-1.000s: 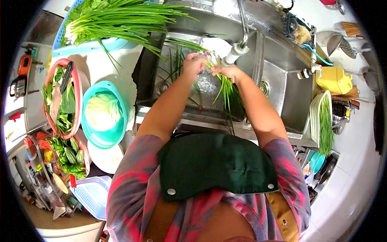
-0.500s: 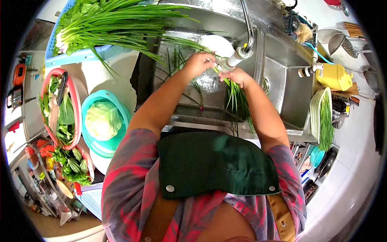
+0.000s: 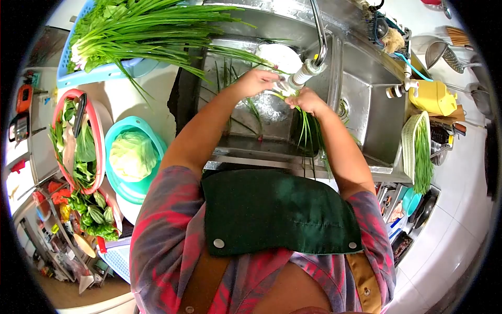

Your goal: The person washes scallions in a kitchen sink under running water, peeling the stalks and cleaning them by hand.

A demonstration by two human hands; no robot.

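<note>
A bunch of spring onions (image 3: 309, 128) is gripped in my right hand (image 3: 307, 100), its green leaves hanging down over the sink. The white ends point up and left, just under the tap's nozzle (image 3: 302, 76). My left hand (image 3: 257, 82) has its fingers closed at those white ends; the fingertips are partly blurred by water. Below both hands is the metal sink basin (image 3: 209, 123), with several loose spring onion stalks (image 3: 253, 110) lying in it. A white bowl (image 3: 280, 55) sits behind my left hand.
At upper left, a blue basket (image 3: 99, 78) holds a large pile of spring onions. A teal basin (image 3: 117, 183) with cabbage and a pink basket (image 3: 99, 178) of leafy greens stand left. A second basin (image 3: 376, 125), a yellow jug (image 3: 434, 99) and a pale basket (image 3: 410, 141) lie right.
My right hand has shifted slightly right and the bunch's white ends now show between the hands. My left hand stays beside them with its fingers closer together.
</note>
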